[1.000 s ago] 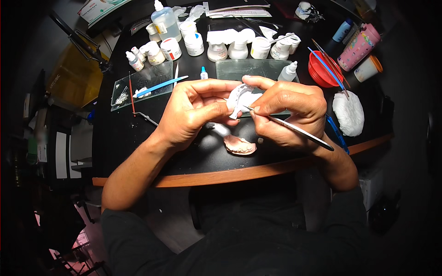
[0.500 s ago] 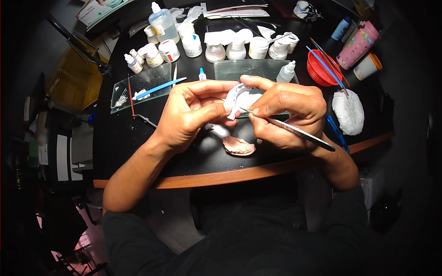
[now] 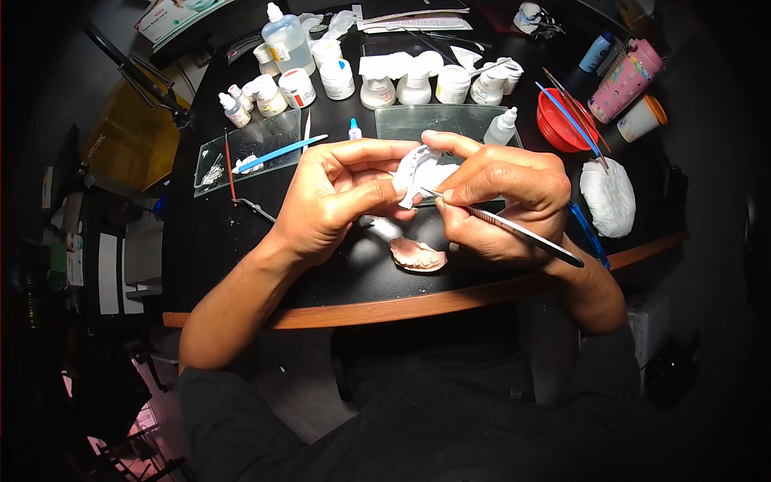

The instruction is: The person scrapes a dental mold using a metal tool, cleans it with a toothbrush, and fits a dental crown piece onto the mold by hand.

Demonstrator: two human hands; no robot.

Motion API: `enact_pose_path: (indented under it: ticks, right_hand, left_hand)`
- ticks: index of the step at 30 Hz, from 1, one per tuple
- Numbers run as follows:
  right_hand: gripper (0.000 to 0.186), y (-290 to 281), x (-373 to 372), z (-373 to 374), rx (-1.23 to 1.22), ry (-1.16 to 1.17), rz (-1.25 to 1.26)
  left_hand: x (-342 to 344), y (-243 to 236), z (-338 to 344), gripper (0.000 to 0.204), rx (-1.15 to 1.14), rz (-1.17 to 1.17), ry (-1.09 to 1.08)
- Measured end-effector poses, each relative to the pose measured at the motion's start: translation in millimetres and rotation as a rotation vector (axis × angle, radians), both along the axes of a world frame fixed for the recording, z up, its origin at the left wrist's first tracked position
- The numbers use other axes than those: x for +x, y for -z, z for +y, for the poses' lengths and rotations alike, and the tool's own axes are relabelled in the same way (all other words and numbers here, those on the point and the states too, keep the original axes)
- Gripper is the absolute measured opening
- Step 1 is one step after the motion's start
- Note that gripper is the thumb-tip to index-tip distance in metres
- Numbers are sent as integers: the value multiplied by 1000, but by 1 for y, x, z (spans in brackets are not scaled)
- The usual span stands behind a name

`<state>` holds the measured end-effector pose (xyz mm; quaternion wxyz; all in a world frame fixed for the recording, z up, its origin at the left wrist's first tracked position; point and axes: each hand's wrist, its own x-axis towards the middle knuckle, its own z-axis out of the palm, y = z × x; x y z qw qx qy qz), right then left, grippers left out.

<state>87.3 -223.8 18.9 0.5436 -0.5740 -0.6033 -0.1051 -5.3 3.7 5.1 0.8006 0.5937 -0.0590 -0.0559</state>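
Black and edged in wood tone, the counter (image 3: pixel 337 285) carries a row of white jars (image 3: pixel 454 84) along its far part, with two glass slabs (image 3: pixel 275 132) in front of them. Above the counter, the left hand (image 3: pixel 332 193) has its grip pinching a white, arch-shaped dental piece (image 3: pixel 410 170), raised clear of the surface. The right hand (image 3: pixel 511 193), beside it, pinches a slim metal instrument (image 3: pixel 514 230) in a pen-like grip, the tip pointing at the piece; whether it touches, I cannot tell. Nearer the front edge, a pinkish dental model (image 3: pixel 418 255) lies on the counter. Farther right, a red bowl (image 3: pixel 558 128) stands near a rounded white pad (image 3: pixel 608 199).
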Motion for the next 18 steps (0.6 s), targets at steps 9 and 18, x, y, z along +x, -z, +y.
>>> enact_pose_path:
  ticks: [9, 18]
  right_hand:
    - [15, -2, 0, -2, -22, -35, 7]
    - [15, 2, 2, -1, 16, 1, -11]
  left_hand:
    - [1, 1, -1, 45, -34, -24, -3]
    - [1, 3, 0, 42, -63, -62, 5]
